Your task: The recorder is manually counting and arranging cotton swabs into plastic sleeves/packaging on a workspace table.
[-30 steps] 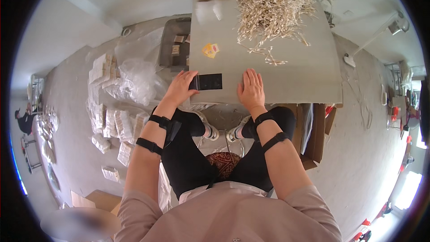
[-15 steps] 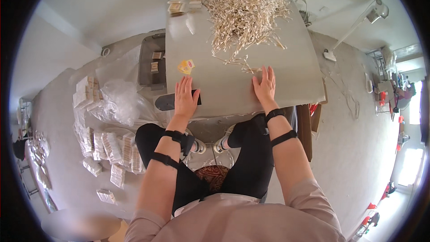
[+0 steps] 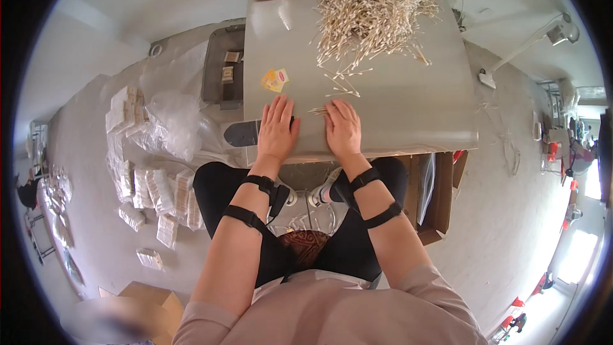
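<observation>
At the near edge of the bench [image 3: 415, 115]: left hand [image 3: 277, 129], grip open, lying flat over a black strip [image 3: 241, 134].
Right hand [image 3: 343, 129]: fingertips at a few cotton swabs [image 3: 317, 111]; cannot tell whether its grip closes on them.
Swab heap [image 3: 377, 13]: farther back.

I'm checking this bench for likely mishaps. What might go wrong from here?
The small bunch of swabs at the right hand might scatter if bumped. The dark strip by the left hand juts past the left edge of the table, so it could get knocked off if it isn't fixed. The yellow cards lie just beyond the left hand and might be brushed aside.
</observation>
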### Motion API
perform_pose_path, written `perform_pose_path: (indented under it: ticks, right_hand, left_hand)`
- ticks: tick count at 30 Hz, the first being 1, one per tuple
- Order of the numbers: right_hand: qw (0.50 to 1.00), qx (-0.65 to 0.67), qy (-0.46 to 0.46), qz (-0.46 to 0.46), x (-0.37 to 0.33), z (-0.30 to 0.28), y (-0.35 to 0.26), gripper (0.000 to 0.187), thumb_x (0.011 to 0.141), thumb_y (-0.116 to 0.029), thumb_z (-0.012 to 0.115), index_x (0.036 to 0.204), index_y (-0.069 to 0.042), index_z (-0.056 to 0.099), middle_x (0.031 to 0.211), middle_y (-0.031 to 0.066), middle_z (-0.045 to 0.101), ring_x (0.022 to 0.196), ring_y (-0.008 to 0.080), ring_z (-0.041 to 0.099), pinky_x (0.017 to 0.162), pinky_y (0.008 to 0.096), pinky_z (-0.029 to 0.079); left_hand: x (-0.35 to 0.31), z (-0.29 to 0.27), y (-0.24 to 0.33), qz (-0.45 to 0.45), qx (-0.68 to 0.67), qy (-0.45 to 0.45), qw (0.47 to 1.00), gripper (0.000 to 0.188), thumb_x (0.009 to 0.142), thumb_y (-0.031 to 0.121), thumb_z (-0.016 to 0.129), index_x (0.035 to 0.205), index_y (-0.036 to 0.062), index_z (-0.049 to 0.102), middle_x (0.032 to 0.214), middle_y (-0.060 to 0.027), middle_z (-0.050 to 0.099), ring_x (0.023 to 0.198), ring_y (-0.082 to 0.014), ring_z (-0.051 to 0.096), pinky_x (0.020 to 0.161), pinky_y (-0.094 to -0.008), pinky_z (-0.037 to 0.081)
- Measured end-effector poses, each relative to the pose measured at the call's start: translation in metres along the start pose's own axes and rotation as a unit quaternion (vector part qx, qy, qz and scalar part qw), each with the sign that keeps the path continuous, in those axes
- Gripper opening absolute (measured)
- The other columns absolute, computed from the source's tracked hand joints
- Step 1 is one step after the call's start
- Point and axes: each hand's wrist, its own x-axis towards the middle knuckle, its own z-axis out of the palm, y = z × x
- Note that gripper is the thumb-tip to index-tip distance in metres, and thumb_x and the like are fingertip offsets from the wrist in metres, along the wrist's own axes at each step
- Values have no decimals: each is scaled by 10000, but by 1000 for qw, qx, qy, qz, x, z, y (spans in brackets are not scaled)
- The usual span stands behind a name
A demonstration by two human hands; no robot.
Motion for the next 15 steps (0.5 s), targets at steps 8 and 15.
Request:
perform_pose_path:
  ticks: [8,15]
  right_hand:
    - [996,84,-9,-11,-7,1,-9,391,806,-73,662,1194,-86,625,1263,98,578,1180,316,531,987,447,440]
    - [990,-12,-84,-111,-19,-11,-11,466,852,-123,643,1309,-77,561,1384,102,517,1328,300,444,1119,450,346]
  left_hand:
    - [-2,4,-1,54,2,-5,999,502,941,235,545,1405,75,439,1466,-100,442,1374,-265,387,1154,-447,278]
    - [-8,2,-1,144,26,-56,988,506,954,257,532,1421,88,438,1515,-81,381,1395,-243,360,1161,-437,264]
